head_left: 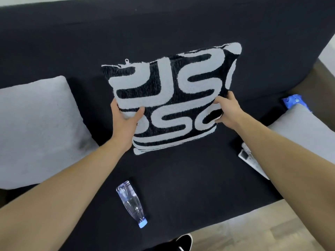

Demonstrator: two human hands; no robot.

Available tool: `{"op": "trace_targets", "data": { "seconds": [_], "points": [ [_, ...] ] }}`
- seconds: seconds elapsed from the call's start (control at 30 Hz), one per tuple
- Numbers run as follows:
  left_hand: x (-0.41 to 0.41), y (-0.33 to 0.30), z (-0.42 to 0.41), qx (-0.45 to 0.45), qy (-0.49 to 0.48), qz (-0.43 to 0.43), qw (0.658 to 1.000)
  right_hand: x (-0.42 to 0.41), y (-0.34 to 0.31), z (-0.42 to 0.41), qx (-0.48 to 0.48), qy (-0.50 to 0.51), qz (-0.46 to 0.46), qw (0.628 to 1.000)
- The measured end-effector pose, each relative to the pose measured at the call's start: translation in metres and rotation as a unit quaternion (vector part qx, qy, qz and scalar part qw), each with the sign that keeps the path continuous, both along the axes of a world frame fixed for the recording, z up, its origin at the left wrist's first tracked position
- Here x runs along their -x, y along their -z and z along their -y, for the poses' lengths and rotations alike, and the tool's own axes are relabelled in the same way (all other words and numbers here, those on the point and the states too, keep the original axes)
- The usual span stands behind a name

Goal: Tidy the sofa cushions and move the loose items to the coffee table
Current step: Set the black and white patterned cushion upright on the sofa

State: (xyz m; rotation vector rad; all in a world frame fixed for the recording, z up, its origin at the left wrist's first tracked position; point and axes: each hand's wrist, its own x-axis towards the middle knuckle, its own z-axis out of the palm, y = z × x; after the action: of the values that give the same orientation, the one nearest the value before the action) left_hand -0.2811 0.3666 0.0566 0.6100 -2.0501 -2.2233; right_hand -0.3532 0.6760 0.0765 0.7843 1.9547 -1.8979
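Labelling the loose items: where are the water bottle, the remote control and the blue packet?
water bottle [130,203], head view, clear body.
remote control [246,156], head view, exposed upper end.
blue packet [292,101], head view, visible top.

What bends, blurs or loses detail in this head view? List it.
Head view: wide-angle distortion curves the sofa back and splays both forearms; the black upholstery swallows texture under flat, even light; the floor at lower right looks smeared; the patterned cushion, held by left hand and right hand, stays fairly sharp; the bottle shows small highlights.
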Motion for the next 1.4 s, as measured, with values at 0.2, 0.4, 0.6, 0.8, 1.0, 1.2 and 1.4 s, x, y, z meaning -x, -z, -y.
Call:
{"op": "trace_targets", "data": {
  "seconds": [0.2,0.4,0.6,0.8,1.0,1.2,1.4],
  "points": [
    [0.007,0.032,0.01,-0.029,0.014,0.036,0.999,0.014,0.037,0.012,0.003,0.025,0.014,1.0],
    [0.014,0.038,0.008,-0.02,-0.009,0.051,0.998,0.02,0.052,0.024,-0.002,0.061,0.01,0.998],
    [0.012,0.024,-0.003,0.172,-0.096,0.102,0.975,0.011,0.044,0.025,-0.069,0.068,0.015,0.995],
    [0.018,-0.013,-0.038,0.137,-0.03,0.082,0.987,-0.012,0.027,0.015,-0.132,0.067,-0.013,0.989],
    [0.005,-0.045,-0.105,0.068,0.065,0.074,0.993,-0.054,0.001,-0.023,-0.152,0.04,-0.018,0.987],
    [-0.023,-0.058,-0.21,0.046,0.18,0.119,0.975,-0.104,-0.021,-0.124,-0.196,0.083,-0.017,0.977],
    [-0.042,-0.035,-0.318,0.047,0.192,0.153,0.968,-0.13,-0.01,-0.249,-0.242,0.109,0.019,0.964]
  ]
}}
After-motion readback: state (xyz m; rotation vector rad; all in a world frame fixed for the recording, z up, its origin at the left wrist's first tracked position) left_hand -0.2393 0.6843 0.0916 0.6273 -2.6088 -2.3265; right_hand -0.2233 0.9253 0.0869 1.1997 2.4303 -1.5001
